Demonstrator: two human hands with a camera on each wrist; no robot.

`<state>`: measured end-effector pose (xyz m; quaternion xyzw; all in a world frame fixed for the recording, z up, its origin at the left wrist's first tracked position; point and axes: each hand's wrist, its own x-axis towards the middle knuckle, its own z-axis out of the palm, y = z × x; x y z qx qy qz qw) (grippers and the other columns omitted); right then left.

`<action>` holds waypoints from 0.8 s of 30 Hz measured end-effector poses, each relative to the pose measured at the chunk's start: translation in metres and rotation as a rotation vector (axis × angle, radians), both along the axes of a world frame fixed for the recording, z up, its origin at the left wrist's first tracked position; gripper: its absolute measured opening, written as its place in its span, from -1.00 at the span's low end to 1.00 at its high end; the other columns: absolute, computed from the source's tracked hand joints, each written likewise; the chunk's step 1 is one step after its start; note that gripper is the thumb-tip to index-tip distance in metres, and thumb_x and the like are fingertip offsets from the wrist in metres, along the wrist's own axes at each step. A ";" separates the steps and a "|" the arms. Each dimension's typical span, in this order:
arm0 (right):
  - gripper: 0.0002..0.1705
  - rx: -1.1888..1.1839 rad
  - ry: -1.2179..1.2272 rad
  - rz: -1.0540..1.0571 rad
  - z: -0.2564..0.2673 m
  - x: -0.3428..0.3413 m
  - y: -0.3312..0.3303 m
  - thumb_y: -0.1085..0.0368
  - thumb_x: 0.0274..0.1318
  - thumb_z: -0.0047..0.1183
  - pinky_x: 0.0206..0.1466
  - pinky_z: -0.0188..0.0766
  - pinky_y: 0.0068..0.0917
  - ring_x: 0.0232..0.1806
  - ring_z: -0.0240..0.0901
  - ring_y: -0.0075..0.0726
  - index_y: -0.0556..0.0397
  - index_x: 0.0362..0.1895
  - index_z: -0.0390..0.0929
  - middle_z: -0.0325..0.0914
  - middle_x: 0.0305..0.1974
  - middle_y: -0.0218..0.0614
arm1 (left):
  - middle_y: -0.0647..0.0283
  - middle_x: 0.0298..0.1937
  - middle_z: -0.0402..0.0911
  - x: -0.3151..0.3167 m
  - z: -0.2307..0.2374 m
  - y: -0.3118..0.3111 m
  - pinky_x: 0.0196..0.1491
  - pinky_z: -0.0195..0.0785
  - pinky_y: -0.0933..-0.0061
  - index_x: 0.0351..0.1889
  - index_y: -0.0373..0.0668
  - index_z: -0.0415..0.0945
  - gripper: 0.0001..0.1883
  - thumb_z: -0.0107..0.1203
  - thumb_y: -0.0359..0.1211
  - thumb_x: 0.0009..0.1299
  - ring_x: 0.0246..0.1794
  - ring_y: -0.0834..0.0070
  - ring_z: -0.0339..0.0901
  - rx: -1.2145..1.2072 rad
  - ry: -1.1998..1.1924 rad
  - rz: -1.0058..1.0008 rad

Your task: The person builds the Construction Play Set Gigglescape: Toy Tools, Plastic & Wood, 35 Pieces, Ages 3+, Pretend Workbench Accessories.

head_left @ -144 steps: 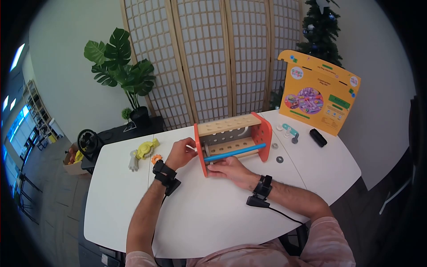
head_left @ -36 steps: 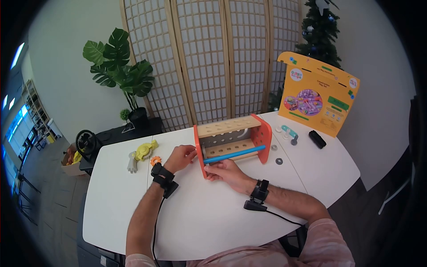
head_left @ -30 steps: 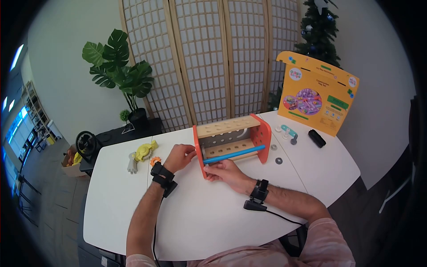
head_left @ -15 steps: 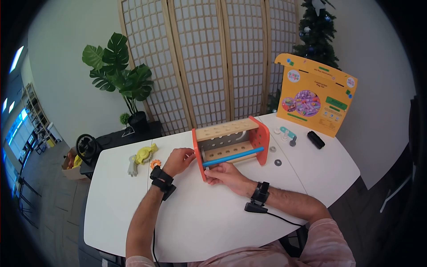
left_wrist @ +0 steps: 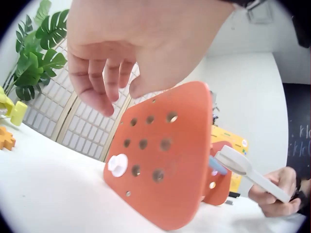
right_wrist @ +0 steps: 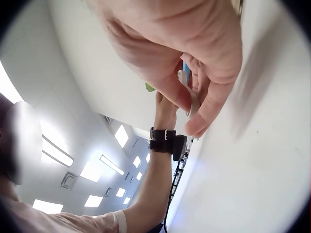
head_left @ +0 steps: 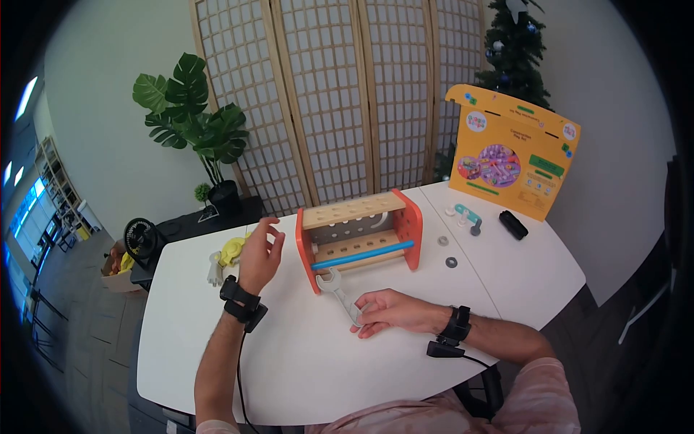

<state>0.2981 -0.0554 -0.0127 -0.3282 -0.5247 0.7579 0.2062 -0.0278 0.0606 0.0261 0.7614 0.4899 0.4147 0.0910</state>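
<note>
My right hand pinches the handle of a light grey toy wrench. The wrench's open end points away, right at the front left corner of a wooden toy toolbox with red end panels and a blue bar. In the right wrist view thumb and fingers close around the wrench. Left of the toolbox my left hand is raised, its fingers loosely bent around nothing. The left wrist view shows that hand over the holed red panel, where a white plastic piece sits in a low hole.
A yellow toy piece and a grey piece lie at the table's left, beside an orange gear. To the right are grey ring pieces, a teal strip, a black case and an upright yellow box.
The right hand has drawn back from the toolbox toward the front, with the wrench now in plain sight. The left hand has left the red panel, moving left and up. The toolbox has shifted slightly left.
</note>
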 end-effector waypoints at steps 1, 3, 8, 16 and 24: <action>-0.56 -0.004 0.001 -0.002 0.005 0.001 -0.005 0.28 0.66 0.13 0.35 0.73 -0.31 0.13 0.78 -0.24 0.32 0.38 0.39 0.73 0.17 0.11 | 0.18 -0.21 0.72 0.003 0.012 -0.011 -0.30 0.51 0.27 0.12 -0.21 0.59 -0.79 0.22 -0.30 0.68 -0.43 0.34 0.65 0.030 -0.160 0.048; -0.57 0.054 0.026 0.026 0.016 0.002 -0.012 0.24 0.67 0.12 0.33 0.72 -0.35 0.11 0.77 -0.33 0.29 0.37 0.43 0.76 0.14 0.01 | 0.32 -0.28 0.62 0.007 0.030 -0.034 -0.42 0.33 0.47 -0.07 -0.24 0.55 -0.78 0.15 -0.26 0.75 -0.48 0.63 0.44 0.036 -0.283 0.020; -0.59 0.136 0.117 0.033 0.047 -0.006 -0.022 0.21 0.70 0.09 0.30 0.71 -0.36 0.10 0.76 -0.37 0.23 0.38 0.43 0.77 0.14 -0.05 | 0.26 -0.34 0.75 0.018 0.063 -0.108 -0.38 0.45 0.50 0.02 -0.27 0.79 -0.73 0.18 -0.26 0.72 -0.43 0.54 0.65 -0.190 0.028 -0.442; -0.58 0.470 -0.003 -0.026 0.063 -0.012 -0.024 0.21 0.59 0.25 0.09 0.75 -0.42 -0.05 0.77 -0.44 0.24 0.31 0.63 0.82 0.03 -0.19 | 0.03 -0.29 0.79 0.066 0.053 -0.132 -0.18 0.66 0.31 0.03 -0.37 0.70 -0.79 0.20 -0.36 0.67 -0.35 0.20 0.76 -0.053 -0.064 -0.487; -0.76 1.007 -0.551 -0.480 0.087 0.110 0.025 0.30 0.51 0.25 -0.13 0.68 -0.47 -0.26 0.79 -0.50 0.21 0.05 0.80 0.85 -0.15 -0.25 | -0.19 0.09 0.70 0.079 0.028 -0.094 0.21 0.55 -0.03 -0.05 -0.40 0.58 -0.72 0.07 -0.29 0.71 0.12 -0.14 0.66 -0.013 0.311 -0.449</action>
